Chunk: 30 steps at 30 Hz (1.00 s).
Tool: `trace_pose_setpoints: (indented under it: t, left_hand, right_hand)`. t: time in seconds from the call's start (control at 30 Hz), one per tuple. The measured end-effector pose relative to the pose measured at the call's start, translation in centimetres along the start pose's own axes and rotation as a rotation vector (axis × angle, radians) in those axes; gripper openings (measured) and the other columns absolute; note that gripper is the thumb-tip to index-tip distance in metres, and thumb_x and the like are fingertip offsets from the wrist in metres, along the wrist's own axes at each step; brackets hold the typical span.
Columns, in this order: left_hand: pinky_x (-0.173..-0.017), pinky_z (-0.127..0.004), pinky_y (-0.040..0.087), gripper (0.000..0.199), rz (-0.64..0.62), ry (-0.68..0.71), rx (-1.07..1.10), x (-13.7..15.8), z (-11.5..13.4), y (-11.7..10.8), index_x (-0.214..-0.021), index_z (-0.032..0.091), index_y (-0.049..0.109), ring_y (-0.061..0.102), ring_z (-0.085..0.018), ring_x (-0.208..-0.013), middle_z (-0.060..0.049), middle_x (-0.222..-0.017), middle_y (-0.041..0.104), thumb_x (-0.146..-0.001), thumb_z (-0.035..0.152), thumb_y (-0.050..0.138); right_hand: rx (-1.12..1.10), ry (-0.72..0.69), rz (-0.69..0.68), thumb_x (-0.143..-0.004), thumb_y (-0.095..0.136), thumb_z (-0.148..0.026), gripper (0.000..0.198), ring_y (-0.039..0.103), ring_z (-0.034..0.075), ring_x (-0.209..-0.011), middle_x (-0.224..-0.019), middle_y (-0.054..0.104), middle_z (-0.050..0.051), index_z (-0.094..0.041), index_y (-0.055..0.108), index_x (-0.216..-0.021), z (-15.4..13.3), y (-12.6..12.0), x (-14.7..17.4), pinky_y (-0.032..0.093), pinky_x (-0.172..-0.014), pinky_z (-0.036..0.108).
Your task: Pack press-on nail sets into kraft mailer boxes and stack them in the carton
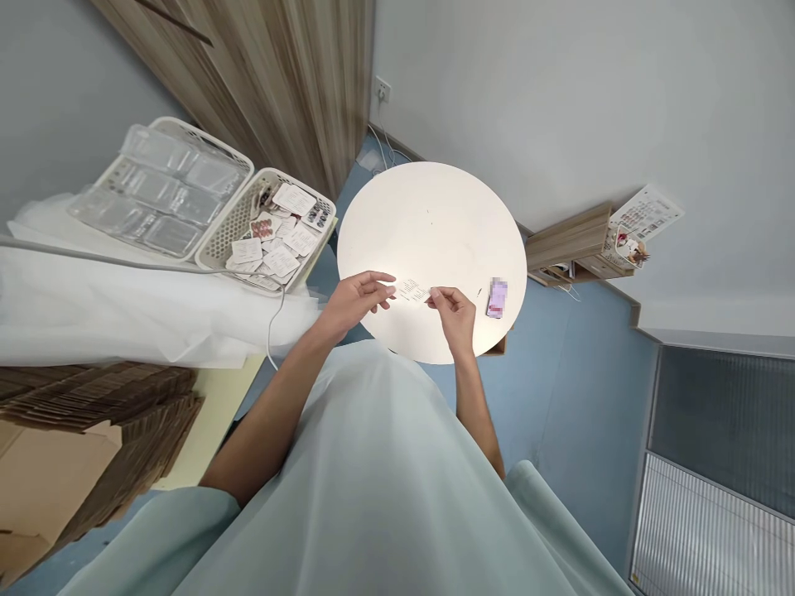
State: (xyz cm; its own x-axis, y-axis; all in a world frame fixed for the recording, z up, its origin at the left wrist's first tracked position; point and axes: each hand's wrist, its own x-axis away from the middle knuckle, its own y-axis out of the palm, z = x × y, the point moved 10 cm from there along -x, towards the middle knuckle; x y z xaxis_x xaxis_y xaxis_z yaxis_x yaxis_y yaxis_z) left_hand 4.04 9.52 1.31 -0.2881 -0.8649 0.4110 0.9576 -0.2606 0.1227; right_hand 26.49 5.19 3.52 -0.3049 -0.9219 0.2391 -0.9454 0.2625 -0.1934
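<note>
A small white card (412, 290) with printed lines is held just over the round white table (428, 223). My right hand (455, 314) pinches its right edge between thumb and index finger. At the card's left edge is my left hand (362, 300), its fingers stretched out and slightly apart. Whether the left fingertips touch the card I cannot tell. A phone (497, 298) with a blurred screen lies on the table, right of my right hand.
To the left, a white basket (227, 240) holds similar cards, some bearing dark or reddish pieces. Clear plastic packs (174, 186) fill another basket beside it. Flattened cardboard boxes (93, 463) are stacked lower left. A small wooden shelf (571, 244) stands against the right wall.
</note>
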Motion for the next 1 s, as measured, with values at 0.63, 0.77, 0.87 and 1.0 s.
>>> trace_pose_setpoints:
  t: [0.63,0.77,0.87,1.0]
  left_hand:
    - [-0.123,-0.055,0.052,0.083,-0.483,-0.15,0.538,3.2,-2.3,5.9,-0.144,0.021,0.075,0.072,-0.041,-0.137,-0.022,-0.149,0.074,-0.075,0.06,0.101]
    - [-0.126,-0.06,0.048,0.081,-0.479,-0.128,0.534,3.6,-1.8,6.6,-0.14,0.022,0.078,0.071,-0.044,-0.138,-0.022,-0.149,0.074,-0.071,0.057,0.103]
    - [-0.127,-0.06,0.047,0.077,-0.363,-0.135,0.436,3.3,-2.1,5.8,-0.137,0.022,0.08,0.073,-0.042,-0.136,-0.021,-0.15,0.074,-0.072,0.055,0.102]
    - [-0.124,-0.056,0.051,0.075,-0.117,-0.123,0.27,2.7,-2.6,3.6,-0.132,0.022,0.08,0.074,-0.037,-0.134,-0.017,-0.143,0.078,-0.068,0.05,0.105]
  right_hand:
    - [-0.044,-0.138,-0.121,-0.093,0.081,-0.063,0.036,0.077,0.024,-0.103,-0.105,0.081,0.004,-0.028,0.083,-0.1,-3.4,1.7,0.0,0.067,-0.098,0.042]
    - [-0.06,-0.168,-0.125,-0.094,0.08,-0.061,0.033,0.077,0.023,-0.105,-0.106,0.081,0.004,-0.028,0.083,-0.1,-3.8,2.4,0.3,0.066,-0.099,0.04]
    - [-0.021,-0.163,-0.097,-0.096,0.078,-0.061,0.036,0.076,0.024,-0.116,-0.117,0.082,0.005,-0.028,0.082,-0.107,-3.7,2.2,0.6,0.064,-0.105,0.04]
    - [0.024,-0.135,-0.052,-0.096,0.077,-0.062,0.038,0.076,0.024,-0.116,-0.118,0.081,0.007,-0.026,0.08,-0.105,-3.6,1.8,1.1,0.064,-0.102,0.038]
